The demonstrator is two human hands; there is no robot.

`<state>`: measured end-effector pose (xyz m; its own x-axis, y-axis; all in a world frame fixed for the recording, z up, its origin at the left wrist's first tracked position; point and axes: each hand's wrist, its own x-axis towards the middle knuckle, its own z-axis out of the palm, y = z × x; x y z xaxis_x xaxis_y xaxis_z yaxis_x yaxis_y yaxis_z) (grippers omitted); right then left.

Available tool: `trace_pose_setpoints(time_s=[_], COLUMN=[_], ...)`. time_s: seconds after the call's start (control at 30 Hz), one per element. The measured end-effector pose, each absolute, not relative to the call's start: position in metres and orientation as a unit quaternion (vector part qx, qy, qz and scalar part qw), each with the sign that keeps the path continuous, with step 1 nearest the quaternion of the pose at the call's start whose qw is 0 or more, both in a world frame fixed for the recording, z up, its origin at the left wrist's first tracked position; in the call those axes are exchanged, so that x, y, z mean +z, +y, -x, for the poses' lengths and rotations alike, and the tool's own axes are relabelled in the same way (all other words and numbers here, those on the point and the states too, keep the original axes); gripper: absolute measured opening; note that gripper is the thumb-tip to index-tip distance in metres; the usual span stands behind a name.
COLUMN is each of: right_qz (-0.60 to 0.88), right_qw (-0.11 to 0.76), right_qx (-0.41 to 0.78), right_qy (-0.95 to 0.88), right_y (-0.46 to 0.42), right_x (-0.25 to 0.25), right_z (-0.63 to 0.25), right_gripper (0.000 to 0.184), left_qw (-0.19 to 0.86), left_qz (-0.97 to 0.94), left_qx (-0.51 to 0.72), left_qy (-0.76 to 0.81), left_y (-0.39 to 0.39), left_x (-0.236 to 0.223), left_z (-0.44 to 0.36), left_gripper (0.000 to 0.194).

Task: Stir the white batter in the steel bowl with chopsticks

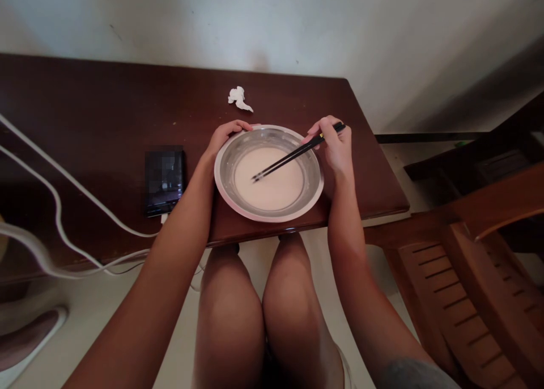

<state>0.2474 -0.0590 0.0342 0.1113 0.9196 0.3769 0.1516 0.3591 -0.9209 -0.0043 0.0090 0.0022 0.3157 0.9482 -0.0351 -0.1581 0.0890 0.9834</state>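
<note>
A wide metal bowl [312,199] stands near the front edge of the dark wooden table, with a milky white liquid [272,193] in its bottom. My left hand [227,135] grips the bowl's far left rim, fingers curled along its outer edge; the thumb is hard to make out. In my right hand [335,142], at the bowl's right side, is a pair of black chopsticks [293,155] with a small gold band. They slant down to the left over the bowl. Their tips are close to the liquid's surface; whether they touch it I cannot tell.
Left of the bowl lies a phone [164,182] with a white cable [85,182] plugged in. A crumpled tissue [240,98] rests behind the bowl. The wall [272,26] borders the table's back. A slatted wooden chair [450,298] stands at the right. My knees are below the table's front edge.
</note>
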Motion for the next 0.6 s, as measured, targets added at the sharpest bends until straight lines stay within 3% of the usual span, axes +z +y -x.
trace_pose_setpoints(time_s=[0.13,0.6], right_qz=[0.473,0.470], right_qw=[0.615,0.594], right_qx=[0.301,0.319], right_qy=[-0.554,-0.570], right_y=[-0.0596,-0.0601], right_x=[0.0355,0.0340], right_z=[-0.2494,-0.2491], right_gripper=[0.053,0.052], left_qw=[0.634,0.631], left_qz=[-0.508,-0.507], left_qx=[0.437,0.442], left_qy=[0.387,0.386], left_y=[0.0088,0.0087], left_x=[0.0027,0.0027], left_z=[0.0043,0.0044], left_gripper=[0.017,0.016])
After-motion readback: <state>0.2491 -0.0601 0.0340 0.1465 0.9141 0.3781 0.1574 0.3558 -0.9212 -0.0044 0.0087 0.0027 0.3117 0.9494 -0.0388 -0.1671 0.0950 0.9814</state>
